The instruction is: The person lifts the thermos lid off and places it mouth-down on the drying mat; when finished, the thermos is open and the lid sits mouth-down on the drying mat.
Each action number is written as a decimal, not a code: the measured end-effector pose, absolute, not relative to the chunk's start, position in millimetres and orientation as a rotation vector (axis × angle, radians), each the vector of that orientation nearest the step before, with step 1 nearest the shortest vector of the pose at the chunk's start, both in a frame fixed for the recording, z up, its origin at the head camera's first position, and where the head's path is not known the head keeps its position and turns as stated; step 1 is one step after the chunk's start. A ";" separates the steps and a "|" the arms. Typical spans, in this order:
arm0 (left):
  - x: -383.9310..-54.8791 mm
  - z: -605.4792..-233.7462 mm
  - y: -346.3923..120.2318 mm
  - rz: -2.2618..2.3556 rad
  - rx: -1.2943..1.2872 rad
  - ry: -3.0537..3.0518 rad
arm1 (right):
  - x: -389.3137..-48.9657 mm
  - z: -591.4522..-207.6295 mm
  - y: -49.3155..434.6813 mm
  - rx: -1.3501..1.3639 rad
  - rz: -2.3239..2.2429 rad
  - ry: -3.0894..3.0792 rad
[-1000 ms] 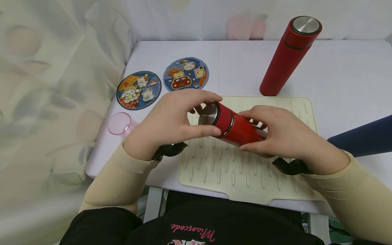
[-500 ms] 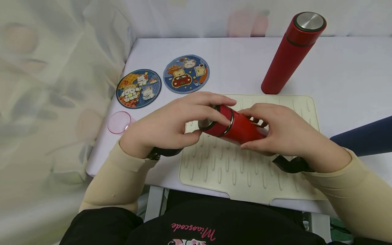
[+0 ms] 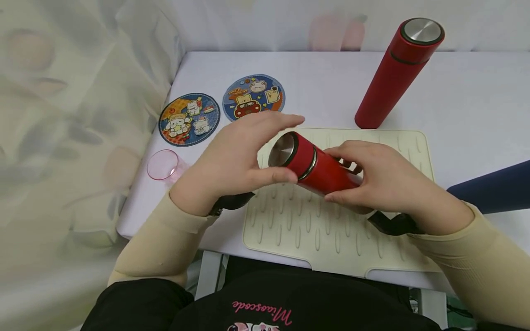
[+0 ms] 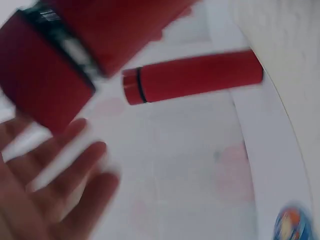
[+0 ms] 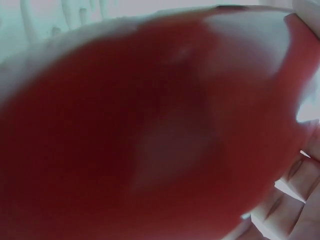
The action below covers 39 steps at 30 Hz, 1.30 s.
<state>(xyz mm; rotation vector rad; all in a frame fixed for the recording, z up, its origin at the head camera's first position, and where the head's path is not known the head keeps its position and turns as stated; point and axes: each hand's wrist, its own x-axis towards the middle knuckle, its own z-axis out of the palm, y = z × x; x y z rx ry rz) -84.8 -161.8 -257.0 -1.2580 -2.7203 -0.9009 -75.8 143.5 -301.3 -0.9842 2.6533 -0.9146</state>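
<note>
A red vacuum flask [image 3: 329, 174] with a steel-topped red lid [image 3: 302, 155] is held tilted above the cream ribbed mat [image 3: 306, 239], its lid end toward the left. My right hand [image 3: 385, 184] grips the flask's body; in the right wrist view the red flask [image 5: 150, 130] fills most of the picture. Around the lid, my left hand [image 3: 233, 158] is spread, its thumb by the lid's near edge and the other fingers lifted off it. The left wrist view shows its straight fingers [image 4: 80, 165] close beside the lid [image 4: 40, 75].
A second, taller red flask [image 3: 393, 82] stands behind the mat. At right lies part of a dark blue cylindrical object [image 3: 492, 188]. Two round cartoon coasters [image 3: 189, 119] lie at back left, with a pink clear cup [image 3: 162, 165] in front of them.
Half a second ago my left fingers lay across the lid; now they have swung back and spread, showing the steel top. The right hand's grip stays nearly the same.
</note>
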 end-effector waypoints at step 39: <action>-78.3 -259.6 -185.4 -1.571 -0.856 -2.518 | -77.6 -292.6 143.7 -0.943 -0.934 2.704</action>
